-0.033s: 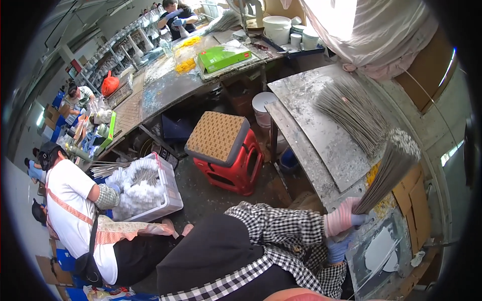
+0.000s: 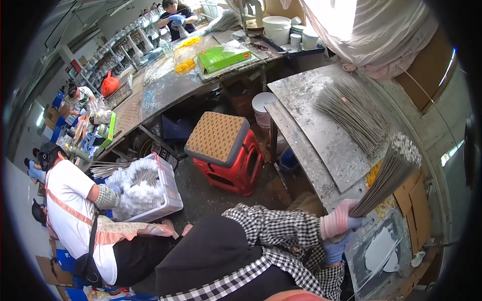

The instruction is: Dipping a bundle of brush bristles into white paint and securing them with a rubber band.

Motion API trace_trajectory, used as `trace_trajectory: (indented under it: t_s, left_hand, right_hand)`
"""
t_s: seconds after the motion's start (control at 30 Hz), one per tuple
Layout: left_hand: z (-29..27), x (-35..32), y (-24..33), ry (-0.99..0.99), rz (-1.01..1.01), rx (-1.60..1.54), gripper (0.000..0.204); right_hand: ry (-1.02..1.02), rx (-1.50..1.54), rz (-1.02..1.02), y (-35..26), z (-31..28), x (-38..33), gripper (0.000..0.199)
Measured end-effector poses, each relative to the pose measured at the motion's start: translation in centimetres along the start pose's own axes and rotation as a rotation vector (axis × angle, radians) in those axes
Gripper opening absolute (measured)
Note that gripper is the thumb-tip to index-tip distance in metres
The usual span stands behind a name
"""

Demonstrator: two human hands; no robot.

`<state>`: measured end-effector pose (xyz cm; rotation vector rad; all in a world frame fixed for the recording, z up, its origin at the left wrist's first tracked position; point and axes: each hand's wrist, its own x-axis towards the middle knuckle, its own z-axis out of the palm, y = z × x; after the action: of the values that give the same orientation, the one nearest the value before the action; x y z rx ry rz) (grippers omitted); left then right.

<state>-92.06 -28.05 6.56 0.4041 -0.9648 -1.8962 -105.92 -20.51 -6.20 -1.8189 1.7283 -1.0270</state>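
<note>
A thick bundle of thin grey stems with whitish tips [image 2: 384, 178] leans up and to the right over the side bench. Around its lower end closes my left hand [image 2: 341, 216], in a pink-striped covering. My right hand [image 2: 335, 249], in a blue glove, comes up from below and grips the same end; its fingers partly overlap the left hand. Below and right of the hands, a grey board [image 2: 361, 268] carries a patch of white paste [image 2: 382, 251] with a thin stick across it. A second pile of grey stems [image 2: 351, 113] lies farther up the bench.
A red stool with a patterned seat [image 2: 221, 145] stands left of the bench [image 2: 311, 130]. Farther left, a co-worker [image 2: 73, 200] bends over a white crate [image 2: 173, 188] of white fluffy pieces. White buckets [image 2: 277, 30] and a green box [image 2: 221, 57] are on the far table. Cardboard [image 2: 414, 210] edges the bench.
The bundle's tipped end has spread and shifted down slightly. My hands have moved a little to the left at its lower end.
</note>
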Motion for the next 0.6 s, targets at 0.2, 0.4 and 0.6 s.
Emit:
trace_trajectory:
  t_s: [0.2, 0.4, 0.6]
  left_hand:
    - [-1.8, -3.9, 1.3, 0.154, 0.008, 0.015, 0.047]
    - [-10.1, -9.6, -3.9, -0.007, -0.223, 0.290, 0.078]
    - [-8.3, -9.3, -1.2, -0.030, -0.687, 0.027, 0.083]
  right_hand:
    - [0.038, 0.208, 0.093, -8.5, 0.9, -1.9, 0.109]
    - [-0.214, 0.518, 0.326, -5.1, 5.6, -4.8, 0.061]
    - [-0.386, 1.009, 0.768, -7.7, 2.1, -4.9, 0.058]
